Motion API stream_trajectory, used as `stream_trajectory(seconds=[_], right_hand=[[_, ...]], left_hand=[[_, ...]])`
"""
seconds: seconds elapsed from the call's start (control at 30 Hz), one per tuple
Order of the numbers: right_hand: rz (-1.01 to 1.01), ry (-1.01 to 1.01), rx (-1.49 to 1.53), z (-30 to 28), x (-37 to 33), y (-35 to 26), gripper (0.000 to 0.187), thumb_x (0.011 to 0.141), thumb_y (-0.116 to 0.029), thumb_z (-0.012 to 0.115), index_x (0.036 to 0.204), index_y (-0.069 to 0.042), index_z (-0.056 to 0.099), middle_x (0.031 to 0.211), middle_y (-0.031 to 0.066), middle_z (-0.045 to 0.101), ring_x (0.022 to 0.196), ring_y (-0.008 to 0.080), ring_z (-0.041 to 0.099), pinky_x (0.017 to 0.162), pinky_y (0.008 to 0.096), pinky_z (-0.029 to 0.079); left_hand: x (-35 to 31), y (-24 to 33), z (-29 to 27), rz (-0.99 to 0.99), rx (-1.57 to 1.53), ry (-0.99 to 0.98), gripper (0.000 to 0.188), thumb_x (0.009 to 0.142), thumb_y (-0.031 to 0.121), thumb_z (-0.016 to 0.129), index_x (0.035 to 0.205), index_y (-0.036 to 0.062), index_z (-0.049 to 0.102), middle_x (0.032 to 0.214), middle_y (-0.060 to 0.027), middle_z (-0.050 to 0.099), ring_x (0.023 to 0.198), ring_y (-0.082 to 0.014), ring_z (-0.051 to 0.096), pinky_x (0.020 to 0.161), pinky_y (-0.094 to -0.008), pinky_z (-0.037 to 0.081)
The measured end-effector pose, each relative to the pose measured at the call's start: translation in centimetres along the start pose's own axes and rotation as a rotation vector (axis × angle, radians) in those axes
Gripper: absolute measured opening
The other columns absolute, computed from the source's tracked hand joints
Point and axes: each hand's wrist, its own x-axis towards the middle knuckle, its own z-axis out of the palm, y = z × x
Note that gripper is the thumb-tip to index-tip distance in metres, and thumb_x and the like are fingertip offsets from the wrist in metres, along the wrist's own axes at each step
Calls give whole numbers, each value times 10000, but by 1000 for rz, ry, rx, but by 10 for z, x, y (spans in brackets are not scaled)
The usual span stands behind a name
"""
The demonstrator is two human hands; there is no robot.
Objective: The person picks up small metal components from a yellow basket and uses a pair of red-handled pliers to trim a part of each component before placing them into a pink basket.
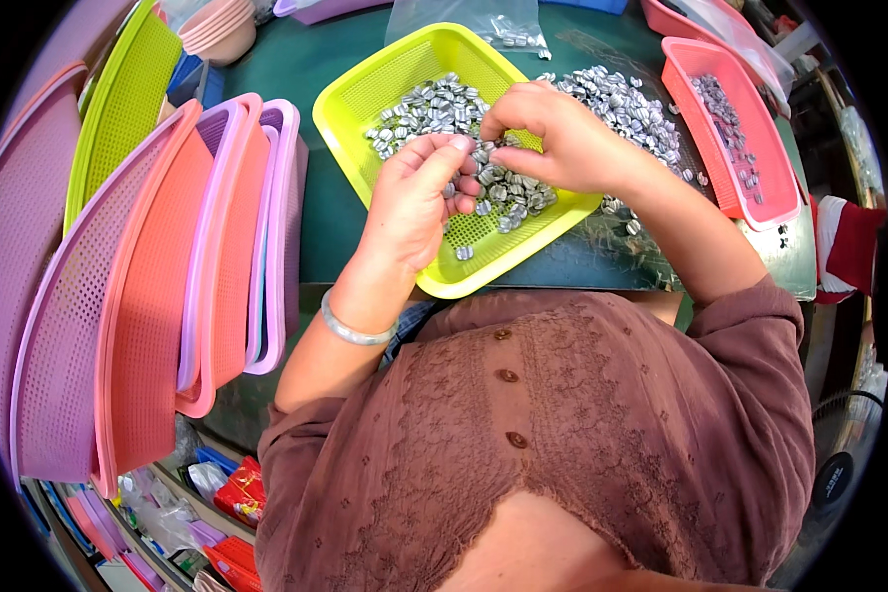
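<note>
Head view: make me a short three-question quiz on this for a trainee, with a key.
1. On which side is the bracelet worn, left or right?
2. True or false: pieces lie loose on the table between the green basket of pieces and the pink basket of pieces.
3. The fingers of the left hand and right hand are over: A) the pink basket; B) the green basket; C) a purple basket.
Key: 1. Left; 2. True; 3. B.

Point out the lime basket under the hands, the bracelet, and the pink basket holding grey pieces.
Lime basket (419, 65): head view, on its mesh wall.
Bracelet (353, 335): head view, on the front of its band.
Pink basket (775, 218): head view, on its near rim.
</note>
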Motion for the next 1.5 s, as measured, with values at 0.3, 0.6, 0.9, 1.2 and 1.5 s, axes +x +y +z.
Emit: stream_trajectory(seconds=[0.3, 0.6, 0.9, 1.2, 1.5], right_hand=[[-16, 148, 52, 8, -1, -17, 201, 662, -109, 652, 813, -47, 535, 775, 81, 548, 778, 274, 524, 689, 356, 412], [74, 171, 217, 10, -6, -17, 240, 651, -91, 678, 833, -29, 534, 755, 100, 551, 706, 251, 554, 626, 319, 451], [-45, 208, 125, 11, -5, -17, 246, 665, -62, 680, 869, -17, 551, 745, 71, 547, 655, 186, 546, 590, 277, 442], [115, 178, 372, 11, -9, -14, 230, 673, -42, 679, 870, -20, 562, 733, 61, 567, 672, 141, 573, 612, 250, 464], [256, 178, 654, 13, -12, -14, 142, 740, -29, 630, 860, 2, 560, 750, 16, 575, 706, 79, 548, 647, 218, 462]], left_hand=[[0, -1, 0, -13, 45, -31, 103, 827, 151, 562, 813, 50, 549, 684, -4, 550, 552, -71, 499, 462, -179, 392], [-1, 0, 1, -10, 69, -61, 92, 827, 137, 556, 802, 48, 553, 687, 1, 556, 551, -66, 499, 452, -175, 384], [-1, 0, 0, -18, 50, -73, 109, 839, 157, 547, 832, 49, 556, 703, -2, 563, 557, -68, 506, 456, -177, 386], [-2, -1, -2, -17, 2, -107, 121, 846, 153, 540, 874, 36, 552, 727, -13, 559, 586, -73, 504, 490, -177, 393], [-2, -2, -2, 22, -9, -125, 121, 848, 125, 531, 909, 23, 557, 744, -23, 551, 614, -83, 496, 512, -185, 399]])
